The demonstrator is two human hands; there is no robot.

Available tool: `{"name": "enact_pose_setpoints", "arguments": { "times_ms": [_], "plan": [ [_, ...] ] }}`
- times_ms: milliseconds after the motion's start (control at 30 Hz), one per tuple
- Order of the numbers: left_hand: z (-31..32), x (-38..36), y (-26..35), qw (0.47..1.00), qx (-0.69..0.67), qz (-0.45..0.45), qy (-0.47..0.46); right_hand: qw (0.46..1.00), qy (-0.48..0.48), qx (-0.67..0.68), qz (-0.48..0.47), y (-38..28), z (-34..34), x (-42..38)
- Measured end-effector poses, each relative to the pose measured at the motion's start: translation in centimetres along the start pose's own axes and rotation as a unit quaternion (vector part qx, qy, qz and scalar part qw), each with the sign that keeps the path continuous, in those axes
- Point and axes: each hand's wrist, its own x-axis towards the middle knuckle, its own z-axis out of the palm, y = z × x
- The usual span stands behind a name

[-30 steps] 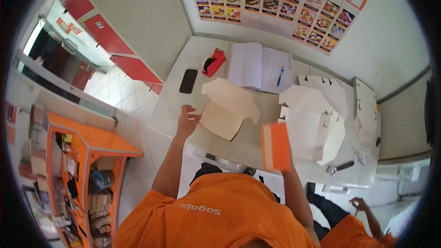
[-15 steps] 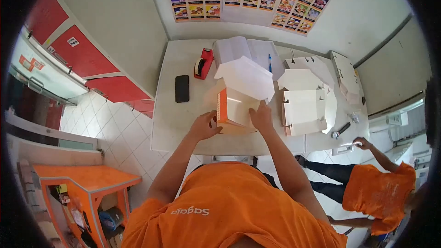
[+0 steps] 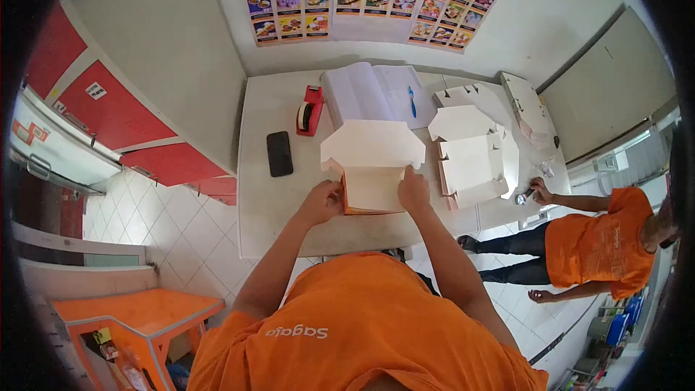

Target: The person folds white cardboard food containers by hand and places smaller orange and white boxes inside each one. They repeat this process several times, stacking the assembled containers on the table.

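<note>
An open cardboard food box (image 3: 373, 190), cream inside and orange on its outer left and front edges, sits on the table in front of me. Its lid (image 3: 373, 146) is folded up and leans back away from me. My left hand (image 3: 323, 201) has its fingers curled against the box's left wall; part of them is hidden behind it. At the right wall, my right hand (image 3: 414, 191) grips the edge near the lid's hinge, thumb inside.
Several open boxes (image 3: 474, 163) are stacked at the right. An open book (image 3: 358, 94), a blue pen (image 3: 412, 101), a red tape dispenser (image 3: 310, 111) and a black phone (image 3: 279, 153) lie on the table (image 3: 271, 221). A co-worker (image 3: 594, 239) stands right, hand at a metal tool (image 3: 524, 196).
The box has turned from a tilt to sitting level, with its opening facing me. Both my hands stay on its sides. The co-worker's hand has moved onto the metal tool.
</note>
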Motion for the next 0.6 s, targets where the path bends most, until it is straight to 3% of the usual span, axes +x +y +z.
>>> {"name": "enact_pose_setpoints", "arguments": {
  "times_ms": [100, 167, 300, 367, 500, 567, 600],
  "plan": [
    [0.6, -1.6, 0.4, 0.990, 0.113, 0.079, 0.021, 0.999, 0.023, 0.049, 0.003, -0.1, -0.1, -0.2],
    [0.6, -2.7, 3.2, 0.999, -0.033, 0.018, 0.038, 0.998, 0.019, 0.062, 0.016, 0.1, 0.1, -0.2],
    [2.1, -3.0, 3.1, 0.993, -0.086, -0.010, 0.080, 0.998, 0.040, 0.035, 0.036, -0.5, 1.0, 0.0],
    [3.2, -2.7, 1.3, 0.989, -0.036, 0.002, 0.145, 0.999, 0.005, 0.015, 0.048, -1.5, -0.4, -0.2],
    [3.4, -2.6, 0.2, 0.982, 0.083, 0.079, 0.153, 0.999, 0.026, 0.007, 0.031, -2.2, -0.4, -0.7],
    [3.2, -2.8, 1.6, 0.990, -0.043, -0.064, 0.121, 1.000, 0.023, -0.006, 0.018, -2.3, -0.5, -0.7],
    [3.0, -2.7, 2.3, 0.990, -0.042, -0.064, 0.116, 0.999, 0.023, -0.004, 0.023, -2.3, -0.4, -0.8]
  ]
}}
